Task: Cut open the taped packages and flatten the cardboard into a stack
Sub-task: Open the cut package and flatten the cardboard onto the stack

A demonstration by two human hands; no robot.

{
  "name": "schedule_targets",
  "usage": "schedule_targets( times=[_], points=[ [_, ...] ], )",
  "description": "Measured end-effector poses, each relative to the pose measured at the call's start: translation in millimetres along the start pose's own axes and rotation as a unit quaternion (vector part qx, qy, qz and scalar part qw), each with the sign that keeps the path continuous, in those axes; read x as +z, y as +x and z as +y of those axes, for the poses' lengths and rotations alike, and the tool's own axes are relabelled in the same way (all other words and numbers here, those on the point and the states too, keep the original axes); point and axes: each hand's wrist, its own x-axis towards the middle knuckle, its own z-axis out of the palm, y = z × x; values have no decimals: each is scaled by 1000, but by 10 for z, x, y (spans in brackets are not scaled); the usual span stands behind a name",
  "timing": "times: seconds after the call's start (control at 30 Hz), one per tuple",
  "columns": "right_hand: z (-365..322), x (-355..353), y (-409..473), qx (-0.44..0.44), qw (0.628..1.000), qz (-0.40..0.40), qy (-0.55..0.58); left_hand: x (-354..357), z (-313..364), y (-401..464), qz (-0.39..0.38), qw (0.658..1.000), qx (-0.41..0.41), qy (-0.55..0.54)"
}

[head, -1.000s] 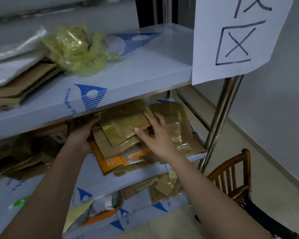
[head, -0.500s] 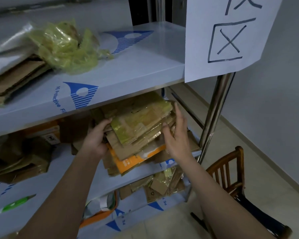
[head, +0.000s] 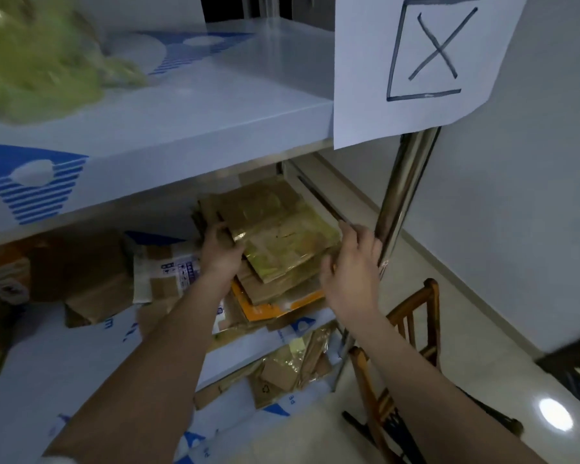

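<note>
A stack of flattened cardboard [head: 282,239], its top sheet covered in shiny yellowish tape, lies on the middle shelf [head: 265,343] of a white rack. An orange-edged sheet [head: 275,310] sticks out at the bottom of the stack. My left hand [head: 220,254] grips the stack's left edge, fingers curled over it. My right hand [head: 352,266] is pressed against the stack's right edge, fingers upward and thumb on the front. Taped brown packages [head: 161,274] lie further left on the same shelf.
The upper shelf [head: 215,105] holds a blurred wad of yellow-green plastic [head: 37,61]. A paper sign with a boxed X [head: 426,61] hangs over the steel post [head: 402,195]. A wooden chair [head: 412,323] stands at the right. More cardboard scraps [head: 288,366] fill the lower shelf.
My right hand left the top of the stack and went to its right edge. My left hand closed in on the left edge. The stack now sits squarer, and the view has shifted right.
</note>
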Motion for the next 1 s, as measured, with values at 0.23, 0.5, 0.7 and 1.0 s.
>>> schedule_targets(
  times=[0.23, 0.5, 0.7, 1.0],
  points=[
    [163, 548, 302, -31, 947, -313, -61, 113, -125, -4, -10, 908, 139, 396],
    [223, 706, 508, 9, 935, -348, -62, 186, -217, 252, -142, 847, 146, 490],
    [350, 833, 580, -7, 929, -365, -64, 309, -296, 230, -126, 828, 113, 534],
    [442, 908, 496, -23, 935, -346, -71, 354, -321, 123, -133, 806, 82, 571]
  ],
)
